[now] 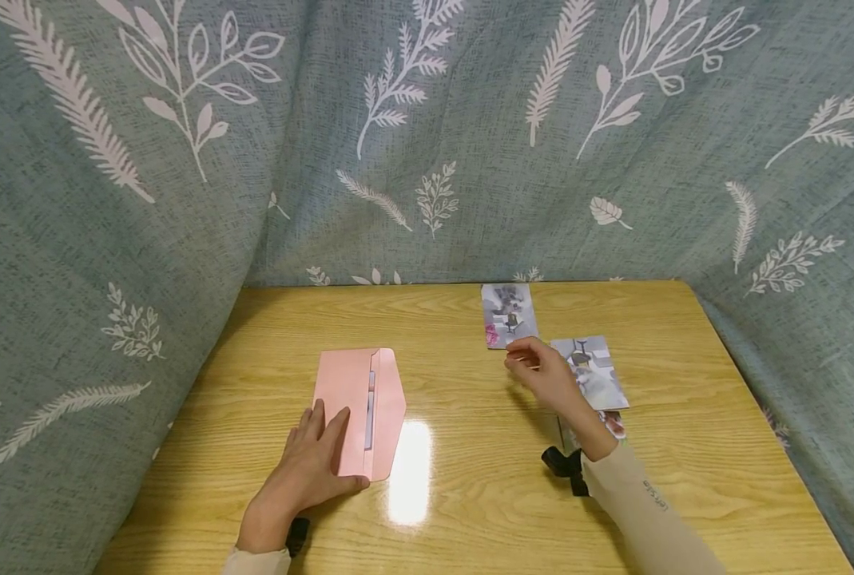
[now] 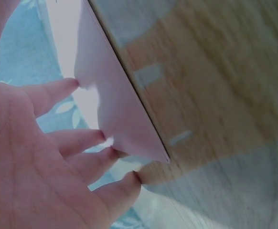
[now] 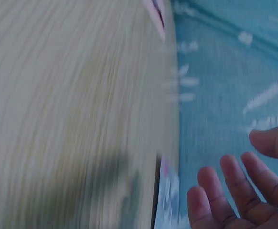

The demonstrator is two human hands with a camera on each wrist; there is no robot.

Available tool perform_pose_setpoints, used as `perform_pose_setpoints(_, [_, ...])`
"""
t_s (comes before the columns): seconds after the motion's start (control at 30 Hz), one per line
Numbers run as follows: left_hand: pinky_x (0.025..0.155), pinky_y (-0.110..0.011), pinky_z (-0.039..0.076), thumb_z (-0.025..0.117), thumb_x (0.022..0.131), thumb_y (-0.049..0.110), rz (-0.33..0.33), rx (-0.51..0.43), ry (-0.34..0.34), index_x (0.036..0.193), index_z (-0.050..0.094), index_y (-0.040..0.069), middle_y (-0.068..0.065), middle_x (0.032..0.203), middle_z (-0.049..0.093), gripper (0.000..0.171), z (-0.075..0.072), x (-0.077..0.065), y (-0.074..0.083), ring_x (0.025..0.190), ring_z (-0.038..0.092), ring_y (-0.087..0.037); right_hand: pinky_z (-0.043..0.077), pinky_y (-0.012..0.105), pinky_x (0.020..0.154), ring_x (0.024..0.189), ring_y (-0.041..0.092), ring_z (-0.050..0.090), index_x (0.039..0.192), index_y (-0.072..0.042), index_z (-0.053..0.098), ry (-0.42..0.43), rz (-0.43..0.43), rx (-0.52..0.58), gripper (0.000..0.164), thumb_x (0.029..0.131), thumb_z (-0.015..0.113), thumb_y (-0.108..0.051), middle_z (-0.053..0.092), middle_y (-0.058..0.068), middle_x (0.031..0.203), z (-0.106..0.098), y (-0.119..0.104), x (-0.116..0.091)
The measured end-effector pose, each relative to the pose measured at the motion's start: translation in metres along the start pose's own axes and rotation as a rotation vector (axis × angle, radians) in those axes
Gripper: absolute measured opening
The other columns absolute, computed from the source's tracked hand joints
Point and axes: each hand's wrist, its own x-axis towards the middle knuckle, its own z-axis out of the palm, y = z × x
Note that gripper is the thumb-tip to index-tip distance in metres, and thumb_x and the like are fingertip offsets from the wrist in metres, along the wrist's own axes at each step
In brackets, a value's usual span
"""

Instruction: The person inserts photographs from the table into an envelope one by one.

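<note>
A pink envelope (image 1: pixel 351 383) lies on the table's left half, its flap unfolded to the right and a pale insert (image 1: pixel 371 411) showing in the slot. Spread fingers of my left hand (image 1: pixel 304 471) rest on its lower left part, thumb at the bottom edge; the left wrist view shows fingertips touching the envelope (image 2: pixel 120 105). My right hand (image 1: pixel 549 379) is above the table with loosely bent fingers, holding nothing visible. Just beyond its fingertips is a printed card (image 1: pixel 509 311) with a grey picture and a pink flower. Another grey picture card (image 1: pixel 595 371) lies beside that hand.
Partly under the right forearm, a flowered card (image 1: pixel 613 423) peeks out below the grey one. The wooden table (image 1: pixel 455 527) reflects a bright light patch near its middle. Patterned blue-green fabric (image 1: pixel 427 200) hangs behind the table and along both sides.
</note>
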Motion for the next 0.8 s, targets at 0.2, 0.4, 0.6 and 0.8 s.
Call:
perform_pose_setpoints(0.2, [0.113, -0.068, 0.009, 0.086, 0.069, 0.058, 0.009, 0.009, 0.012, 0.157, 0.033, 0.007, -0.036, 0.159, 0.006, 0.114, 0.000, 0.000, 0.000, 0.146, 0.005, -0.053, 0.051, 0.053, 0.090, 0.109, 0.037, 0.061, 0.130, 0.001, 0.059, 0.030, 0.068, -0.109, 0.037, 0.101, 0.063, -0.021, 0.064, 0.022, 0.123, -0.043, 0.020, -0.001])
perform_pose_setpoints(0.4, [0.114, -0.067, 0.010, 0.086, 0.069, 0.059, 0.011, 0.003, 0.018, 0.156, 0.034, 0.007, -0.035, 0.159, 0.006, 0.114, 0.000, -0.001, 0.000, 0.146, 0.005, -0.052, 0.049, 0.057, 0.090, 0.117, 0.044, 0.054, 0.135, 0.003, 0.054, 0.077, 0.149, -0.216, 0.042, 0.103, 0.059, -0.023, 0.057, 0.026, 0.132, -0.087, 0.034, 0.000])
perform_pose_setpoints(0.6, [0.114, -0.068, 0.010, 0.086, 0.069, 0.059, 0.014, -0.002, 0.014, 0.157, 0.033, 0.008, -0.035, 0.160, 0.005, 0.114, 0.001, -0.001, -0.001, 0.146, 0.005, -0.052, 0.048, 0.061, 0.088, 0.121, 0.050, 0.050, 0.141, 0.005, 0.047, 0.070, 0.211, -0.298, 0.048, 0.103, 0.057, -0.021, 0.050, 0.032, 0.136, -0.110, 0.049, 0.001])
perform_pose_setpoints(0.8, [0.114, -0.067, 0.009, 0.086, 0.069, 0.058, 0.015, -0.007, 0.009, 0.157, 0.033, 0.008, -0.035, 0.160, 0.005, 0.114, 0.000, -0.001, -0.001, 0.146, 0.004, -0.052, 0.044, 0.064, 0.093, 0.122, 0.055, 0.048, 0.147, 0.009, 0.036, 0.023, 0.240, -0.359, 0.059, 0.101, 0.060, -0.019, 0.044, 0.040, 0.136, -0.120, 0.070, 0.006])
